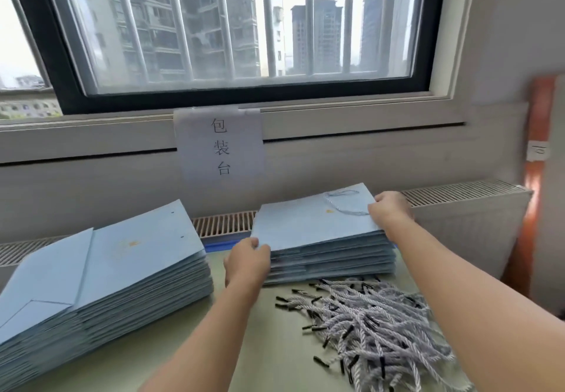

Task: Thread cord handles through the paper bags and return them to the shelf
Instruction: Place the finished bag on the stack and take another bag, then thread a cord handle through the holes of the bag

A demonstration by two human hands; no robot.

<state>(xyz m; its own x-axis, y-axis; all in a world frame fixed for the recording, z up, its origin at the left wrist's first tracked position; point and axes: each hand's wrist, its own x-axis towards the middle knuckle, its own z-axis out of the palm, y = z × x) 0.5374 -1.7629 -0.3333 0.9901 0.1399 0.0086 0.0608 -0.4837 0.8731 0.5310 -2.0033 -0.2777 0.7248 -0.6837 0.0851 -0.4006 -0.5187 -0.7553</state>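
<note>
Gripping the right-hand stack of flat pale-blue paper bags (324,238) from both sides, the person is holding it just above the pale green worktop (275,345) or resting it there, which of the two I cannot tell; the left hand (246,261) is curling its fingers (253,243) round the near-left corner of the stack, and the right hand (389,211) is clasping the far-right edge, its fingers (386,197) folding over the top bag. Lying just beside those right fingers, a twisted blue-and-white cord handle (345,205) is looping loose across the top bag, so this stack is probably the finished one.

Judging from this, the chief risk is the stack shearing; the bags are smooth and gripped only at two opposite corners, so a tilt or a quick lift could be sending the middle layers sliding out. The loose handle could be snagging on the right fingers and dragging the top bag askew. Just below and to the near side of both hands, the tangled heap of grey-white cords with black tips (370,324) is sitting almost against the stack's base; sweeping the stack towards the body could be scattering cords off the worktop. Well to the left of the left fingers, the second, taller stack of pale-blue bags (101,275) is leaning in a slope and showing no handles; a knock from the left forearm could be toppling it.
</note>
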